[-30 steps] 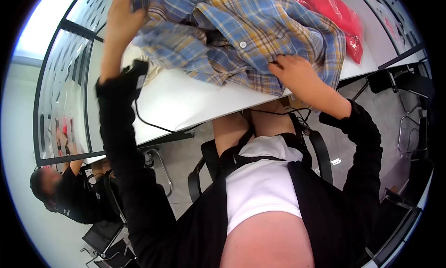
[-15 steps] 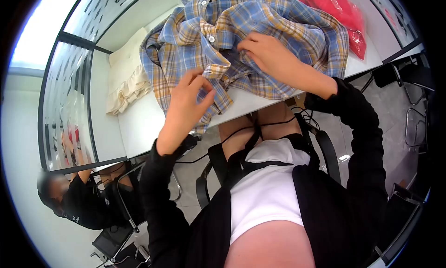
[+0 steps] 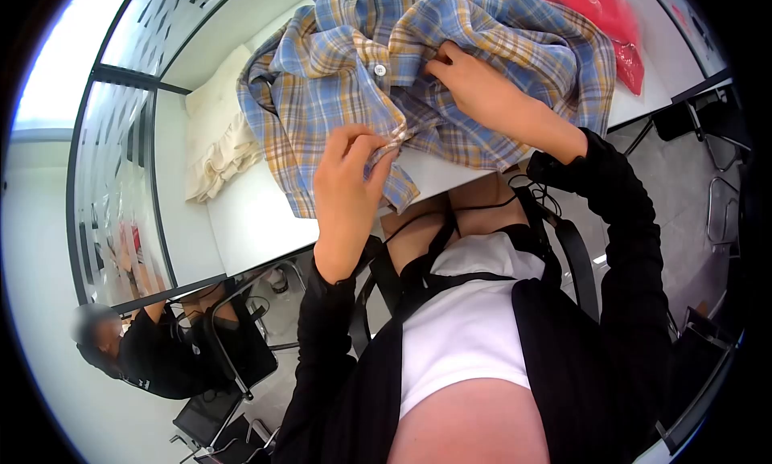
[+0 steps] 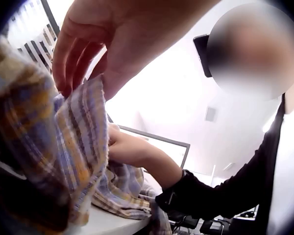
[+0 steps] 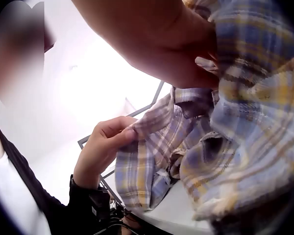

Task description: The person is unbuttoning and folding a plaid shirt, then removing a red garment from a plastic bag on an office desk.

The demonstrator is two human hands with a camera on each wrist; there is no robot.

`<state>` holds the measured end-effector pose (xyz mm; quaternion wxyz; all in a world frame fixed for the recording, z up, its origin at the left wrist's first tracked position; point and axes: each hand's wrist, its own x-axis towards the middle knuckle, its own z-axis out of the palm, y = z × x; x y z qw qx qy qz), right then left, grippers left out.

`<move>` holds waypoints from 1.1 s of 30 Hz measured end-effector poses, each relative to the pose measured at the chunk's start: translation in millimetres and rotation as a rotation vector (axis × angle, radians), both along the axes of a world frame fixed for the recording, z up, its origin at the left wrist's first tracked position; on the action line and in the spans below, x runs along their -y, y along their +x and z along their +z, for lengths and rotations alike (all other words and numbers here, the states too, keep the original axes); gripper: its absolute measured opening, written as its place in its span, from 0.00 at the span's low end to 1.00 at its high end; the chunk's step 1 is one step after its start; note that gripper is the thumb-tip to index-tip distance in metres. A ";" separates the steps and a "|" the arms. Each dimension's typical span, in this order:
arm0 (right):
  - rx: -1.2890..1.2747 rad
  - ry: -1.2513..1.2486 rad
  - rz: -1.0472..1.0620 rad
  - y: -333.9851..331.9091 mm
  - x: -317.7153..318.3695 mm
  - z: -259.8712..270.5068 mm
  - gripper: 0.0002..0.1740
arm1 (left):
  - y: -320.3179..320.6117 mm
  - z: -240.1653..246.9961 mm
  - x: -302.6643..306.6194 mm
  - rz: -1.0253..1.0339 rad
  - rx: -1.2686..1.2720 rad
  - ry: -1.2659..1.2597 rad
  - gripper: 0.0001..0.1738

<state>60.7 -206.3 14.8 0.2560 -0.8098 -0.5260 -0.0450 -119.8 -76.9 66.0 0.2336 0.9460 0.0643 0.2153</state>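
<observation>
A blue and yellow plaid shirt (image 3: 322,86) with white buttons lies rumpled across the white table (image 3: 249,223). The left hand (image 3: 347,190) pinches the shirt's front edge below a button; in the left wrist view the left hand (image 4: 108,44) holds a raised corner of cloth (image 4: 83,127) between thumb and fingers. The right hand (image 3: 486,94) is on the shirt to the right of the button, its fingertips bent into the folds. In the right wrist view the right hand (image 5: 161,44) hides its own fingertips, and the left hand (image 5: 100,149) pinches the cloth edge.
Cream ruffled cloth (image 3: 221,158) lies at the table's left. A red item in clear plastic (image 3: 607,18) is at the back right. A partition (image 3: 121,182) borders the left side, with another person (image 3: 161,355) beyond it. Black cables (image 3: 547,195) hang by the table edge.
The left hand came down from the upper left to the shirt's near edge and now pinches it. The right hand moved left and up across the cloth. The shirt's left part is spread out flatter.
</observation>
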 end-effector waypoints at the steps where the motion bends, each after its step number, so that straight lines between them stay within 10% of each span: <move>1: -0.008 -0.015 -0.011 0.8 -0.3 -1.0 0.13 | -1.7 0.6 2.0 0.026 -0.053 -0.061 0.08; 8: -0.135 0.001 -0.048 6.0 -9.2 -13.9 0.05 | -1.9 -28.2 7.1 0.003 -0.130 -0.504 0.22; 15: -0.233 -0.054 0.002 4.7 -1.2 -14.1 0.07 | 6.4 -35.4 28.4 0.065 -0.238 -0.025 0.26; 25: -0.207 -0.191 -0.029 2.9 -2.2 -17.6 0.07 | -17.9 -8.0 -9.3 0.219 0.501 -0.494 0.19; 33: -0.307 0.097 -0.058 3.0 5.5 -10.7 0.08 | -11.8 -3.4 -13.5 0.049 0.042 0.287 0.10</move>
